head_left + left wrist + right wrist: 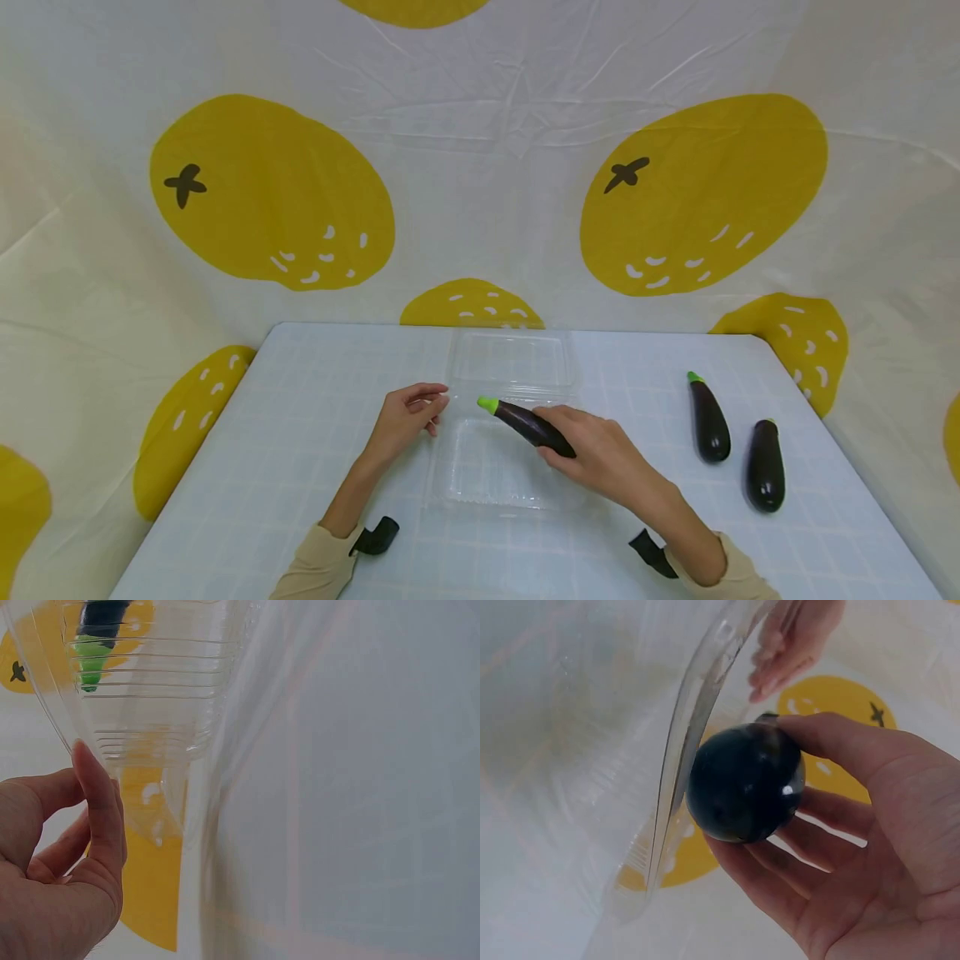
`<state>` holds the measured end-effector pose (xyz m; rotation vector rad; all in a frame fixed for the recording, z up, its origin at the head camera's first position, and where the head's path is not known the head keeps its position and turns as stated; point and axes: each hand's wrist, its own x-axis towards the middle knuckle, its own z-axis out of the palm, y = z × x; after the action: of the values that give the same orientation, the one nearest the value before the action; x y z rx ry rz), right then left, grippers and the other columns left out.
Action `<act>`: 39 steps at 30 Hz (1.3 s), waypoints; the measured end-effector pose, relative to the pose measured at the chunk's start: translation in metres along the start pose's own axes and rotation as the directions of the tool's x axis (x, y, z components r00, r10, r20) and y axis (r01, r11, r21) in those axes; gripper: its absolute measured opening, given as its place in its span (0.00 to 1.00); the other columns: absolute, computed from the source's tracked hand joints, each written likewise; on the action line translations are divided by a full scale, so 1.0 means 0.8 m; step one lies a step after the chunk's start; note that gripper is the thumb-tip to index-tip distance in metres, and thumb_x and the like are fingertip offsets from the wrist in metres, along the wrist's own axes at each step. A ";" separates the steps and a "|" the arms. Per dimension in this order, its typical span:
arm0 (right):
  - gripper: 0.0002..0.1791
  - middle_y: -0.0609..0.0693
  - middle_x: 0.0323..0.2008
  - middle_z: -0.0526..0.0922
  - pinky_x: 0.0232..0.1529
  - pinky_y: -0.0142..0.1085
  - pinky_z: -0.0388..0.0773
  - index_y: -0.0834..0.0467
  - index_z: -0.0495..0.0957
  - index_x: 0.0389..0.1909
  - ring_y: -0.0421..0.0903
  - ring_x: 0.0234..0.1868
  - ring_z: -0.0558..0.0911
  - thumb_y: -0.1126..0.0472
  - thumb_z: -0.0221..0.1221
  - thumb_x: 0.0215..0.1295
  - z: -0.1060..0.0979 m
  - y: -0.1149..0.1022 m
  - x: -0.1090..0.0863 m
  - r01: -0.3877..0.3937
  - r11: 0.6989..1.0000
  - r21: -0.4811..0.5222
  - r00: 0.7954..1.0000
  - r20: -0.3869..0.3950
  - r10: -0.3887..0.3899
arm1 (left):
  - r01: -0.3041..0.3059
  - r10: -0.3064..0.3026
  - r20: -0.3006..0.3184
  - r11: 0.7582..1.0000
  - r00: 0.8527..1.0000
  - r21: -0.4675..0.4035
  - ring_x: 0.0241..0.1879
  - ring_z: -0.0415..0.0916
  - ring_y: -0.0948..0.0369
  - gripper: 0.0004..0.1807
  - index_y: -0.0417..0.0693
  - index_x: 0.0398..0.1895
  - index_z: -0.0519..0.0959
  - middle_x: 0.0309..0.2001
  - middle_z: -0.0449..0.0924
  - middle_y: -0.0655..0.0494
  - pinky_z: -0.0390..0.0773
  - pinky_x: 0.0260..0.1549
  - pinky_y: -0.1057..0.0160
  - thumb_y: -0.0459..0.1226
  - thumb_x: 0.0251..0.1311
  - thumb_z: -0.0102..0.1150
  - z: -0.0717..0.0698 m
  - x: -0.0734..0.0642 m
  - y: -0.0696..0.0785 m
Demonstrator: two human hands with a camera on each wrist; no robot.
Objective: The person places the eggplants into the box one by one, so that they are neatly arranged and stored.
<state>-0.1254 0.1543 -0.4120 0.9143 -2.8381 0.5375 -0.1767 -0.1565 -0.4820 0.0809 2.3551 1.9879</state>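
Note:
A dark purple eggplant (534, 427) with a bright green stem end is gripped near its round end by my right hand (600, 457). It hangs tilted over a clear plastic clamshell container (495, 487), its stem pointing left and away. In the right wrist view, the thumb and fingers curve around the eggplant's round end (742, 787). My left hand (408, 421) is by the container's left edge, fingers loosely bent. In the left wrist view, a fingertip (81, 754) sits right at the clear rim, with the green stem (90, 664) showing through the plastic.
Two more eggplants lie to the right on the white checked table, one (710, 419) farther back and one (766, 467) nearer. The container's lid (512, 360) lies folded back toward the far table edge. A white cloth (487, 167) with yellow fruit prints hangs behind.

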 end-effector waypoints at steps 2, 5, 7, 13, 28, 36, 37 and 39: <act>0.27 0.53 0.55 0.85 0.43 0.44 0.84 0.58 0.78 0.63 0.49 0.48 0.85 0.55 0.71 0.65 0.003 0.000 0.000 0.013 1.000 0.004 1.000 0.007 -0.013 | 0.001 -0.001 -0.001 1.000 1.000 0.001 0.22 0.77 0.58 0.17 0.35 0.55 0.83 0.39 0.83 0.40 0.81 0.26 0.68 0.36 0.67 0.68 0.000 0.000 0.000; 0.27 0.53 0.55 0.85 0.42 0.44 0.84 0.58 0.78 0.63 0.48 0.47 0.85 0.56 0.70 0.65 0.005 -0.001 -0.001 0.020 1.000 0.019 0.999 0.025 -0.021 | 0.003 -0.002 -0.001 1.000 1.000 0.004 0.22 0.77 0.57 0.17 0.36 0.55 0.83 0.40 0.83 0.41 0.82 0.27 0.68 0.36 0.67 0.68 0.000 0.000 0.001; 0.26 0.53 0.54 0.85 0.42 0.43 0.84 0.58 0.78 0.62 0.48 0.47 0.85 0.56 0.70 0.65 0.007 -0.002 -0.001 0.025 0.999 0.032 0.999 0.035 -0.026 | 0.005 -0.005 -0.004 1.000 1.000 0.009 0.23 0.78 0.56 0.17 0.37 0.54 0.83 0.39 0.83 0.42 0.82 0.27 0.68 0.36 0.67 0.68 0.000 0.000 0.001; 0.26 0.54 0.53 0.85 0.40 0.44 0.85 0.58 0.78 0.62 0.49 0.47 0.86 0.59 0.71 0.64 0.015 -0.001 -0.004 0.087 0.996 0.025 0.996 0.022 -0.088 | 0.004 -0.004 0.000 1.000 1.000 0.009 0.23 0.77 0.56 0.17 0.37 0.55 0.83 0.40 0.83 0.44 0.81 0.26 0.68 0.36 0.67 0.68 0.001 0.000 0.001; 0.25 0.53 0.56 0.85 0.45 0.46 0.85 0.58 0.78 0.62 0.51 0.53 0.85 0.58 0.69 0.66 0.032 -0.001 -0.010 0.111 0.993 0.047 0.987 0.115 -0.116 | -0.027 0.027 0.012 1.000 1.000 0.008 0.22 0.77 0.58 0.17 0.33 0.55 0.82 0.39 0.83 0.45 0.81 0.26 0.67 0.34 0.67 0.67 0.000 -0.001 0.001; 0.25 0.50 0.57 0.84 0.48 0.46 0.84 0.57 0.78 0.63 0.48 0.54 0.84 0.58 0.69 0.67 0.034 -0.002 -0.011 0.096 0.990 0.099 0.978 0.175 -0.112 | -0.020 0.020 0.016 1.000 1.000 0.009 0.22 0.77 0.57 0.18 0.34 0.55 0.82 0.39 0.83 0.42 0.81 0.26 0.68 0.35 0.67 0.67 -0.001 -0.001 0.001; 0.24 0.50 0.57 0.84 0.49 0.46 0.84 0.57 0.78 0.63 0.48 0.55 0.84 0.58 0.69 0.67 0.034 -0.001 -0.011 0.100 0.989 0.107 0.976 0.183 -0.119 | -0.022 0.022 0.016 1.000 1.000 0.008 0.22 0.77 0.57 0.18 0.34 0.55 0.82 0.39 0.83 0.41 0.81 0.26 0.68 0.35 0.67 0.67 -0.001 -0.001 0.001; 0.24 0.49 0.57 0.84 0.51 0.45 0.83 0.56 0.78 0.63 0.47 0.55 0.84 0.58 0.68 0.68 0.034 -0.001 -0.012 0.111 0.986 0.126 0.971 0.199 -0.135 | -0.024 0.024 0.017 1.000 1.000 0.008 0.22 0.77 0.57 0.18 0.34 0.55 0.82 0.40 0.83 0.41 0.81 0.26 0.68 0.35 0.67 0.67 -0.002 -0.001 -0.001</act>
<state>-0.1171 0.1493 -0.4393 1.2257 -2.9296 0.6290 -0.1761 -0.1579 -0.4824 0.1256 2.3638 1.9797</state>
